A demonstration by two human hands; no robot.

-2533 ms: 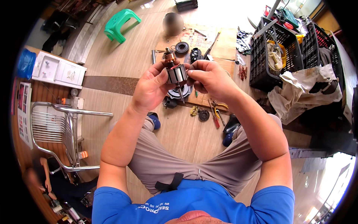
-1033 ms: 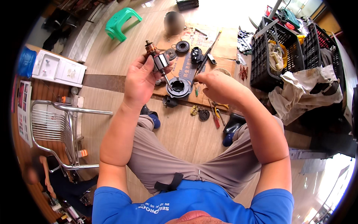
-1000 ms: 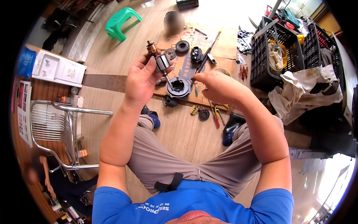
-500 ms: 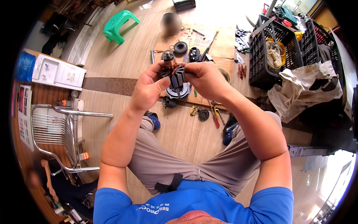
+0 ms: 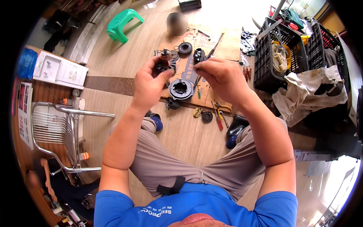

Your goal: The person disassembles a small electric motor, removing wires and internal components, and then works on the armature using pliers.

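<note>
My left hand (image 5: 148, 87) is closed around a motor armature (image 5: 165, 68), a dark finned rotor with a copper-coloured part, smeared by motion. The fingers hide part of it. Apart from it, to the right, my right hand (image 5: 225, 77) has its fingertips pinched together; whether anything small is between them cannot be seen. Below and between the hands a round grey housing (image 5: 175, 90) with a dark central opening lies on the cardboard. Beyond them are a black ring-shaped part (image 5: 185, 48) and a black motor part (image 5: 198, 55).
Cardboard (image 5: 230, 41) lies on the tiled floor. Pliers (image 5: 225, 108), a red-handled screwdriver (image 5: 219, 124) and a black disc (image 5: 207, 117) sit near my feet. Black crates (image 5: 261, 72) stand right, a green stool (image 5: 124, 23) far left, a metal chair (image 5: 72, 117) left. Another person (image 5: 49, 185) is lower left.
My right hand has come away from the armature and moved right. The armature has tilted in my left hand and shifted slightly left, uncovering the grey housing below.
</note>
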